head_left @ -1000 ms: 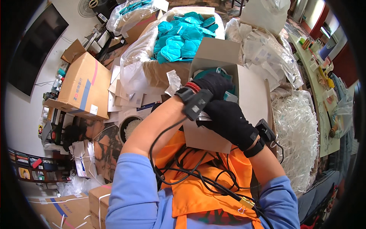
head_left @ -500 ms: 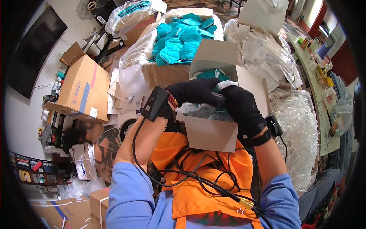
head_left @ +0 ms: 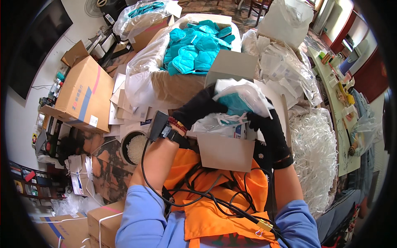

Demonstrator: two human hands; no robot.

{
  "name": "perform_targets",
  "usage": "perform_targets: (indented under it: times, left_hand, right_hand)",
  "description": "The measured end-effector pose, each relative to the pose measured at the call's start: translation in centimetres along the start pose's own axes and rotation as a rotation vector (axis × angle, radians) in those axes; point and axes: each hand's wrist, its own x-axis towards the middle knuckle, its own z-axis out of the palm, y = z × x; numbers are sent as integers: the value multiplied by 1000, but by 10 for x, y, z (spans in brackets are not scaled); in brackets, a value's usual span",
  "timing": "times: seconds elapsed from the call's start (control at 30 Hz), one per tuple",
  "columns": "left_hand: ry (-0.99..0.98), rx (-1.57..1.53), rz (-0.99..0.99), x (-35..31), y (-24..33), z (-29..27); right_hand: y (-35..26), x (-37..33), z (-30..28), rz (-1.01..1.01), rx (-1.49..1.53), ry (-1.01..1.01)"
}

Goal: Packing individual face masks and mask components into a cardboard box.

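Observation:
In black gloves, my two hands lift a teal face mask (head_left: 234, 104) in a clear plastic bag (head_left: 256, 96) above an open white carton (head_left: 225, 152). My left hand (head_left: 201, 108) grips its left side, with the fingertips partly hidden behind it. Closed on the bag's lower right edge is my right hand (head_left: 271, 131). White straps dangle below the mask. Inside the carton, under my hands, lies more clear plastic wrapping (head_left: 213, 125) with a printed white and blue piece. The carton's flaps stand open toward me and away from me.
Beyond the carton, a plastic-lined box (head_left: 144, 68) is heaped with teal masks (head_left: 198, 47). To the right are clear bags (head_left: 281, 68) and a pile of white strips (head_left: 314, 153). A brown carton (head_left: 84, 95) and a dark bowl of white bits (head_left: 136, 148) stand left. Cables (head_left: 206, 192) cross my orange apron.
Both hands have risen out of the carton's opening, bringing the bagged mask up into view. My right hand has come lower and turned, its fingers now at the bag's edge.

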Motion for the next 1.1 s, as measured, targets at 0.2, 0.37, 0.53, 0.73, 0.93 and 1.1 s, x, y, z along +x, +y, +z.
perform_targets:
  times: [0.2, 0.37, 0.53, 0.73, 0.93, 1.1]
  left_hand:
    - [-70, 151, 115, -5, -3, 13]
    - [-38, 92, 2, -6, -12, 20]
    - [-31, 136, -2, -8, -25, 24]
    - [-6, 101, -32, -12, -29, 25]
    - [-33, 107, 9, -13, -43, 20]
    - [-17, 128, 52, -12, -32, 23]
  right_hand:
    - [-4, 13, -1, -274, -325, -56]
    - [-6, 14, 3, -175, -279, 4]
    - [-1, 10, 5, -282, -624, -31]
    - [15, 9, 6, -480, -924, 4]
    - [7, -1, 19, -560, -1029, -24]
    - [-10, -2, 11, -589, -814, 73]
